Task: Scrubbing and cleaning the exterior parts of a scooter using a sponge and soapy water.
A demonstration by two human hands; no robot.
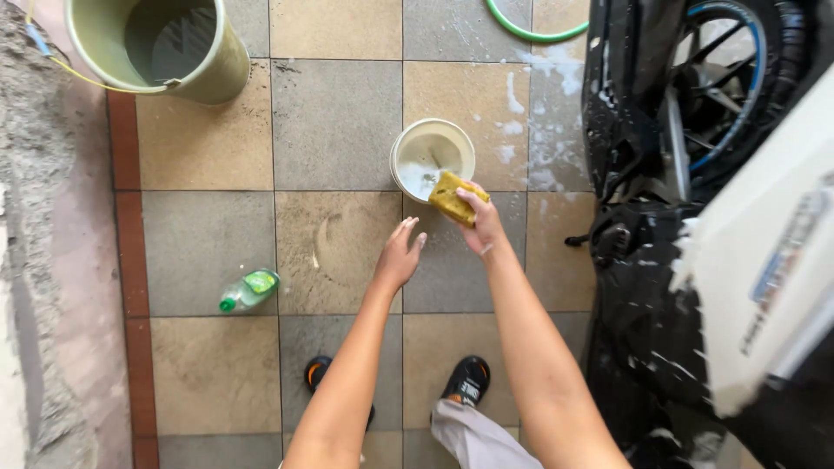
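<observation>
Wet floor tiles (334,122) carry a small white bucket (432,156) mid-frame, right hand (480,227) fingers squeezing a yellow sponge (453,198) over it to soak, left hand (398,257) spread loose.

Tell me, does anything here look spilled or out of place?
Yes. A clear bottle with a green cap lies on its side on the tiles, and white suds are splashed over the floor beside the motorbike.
</observation>
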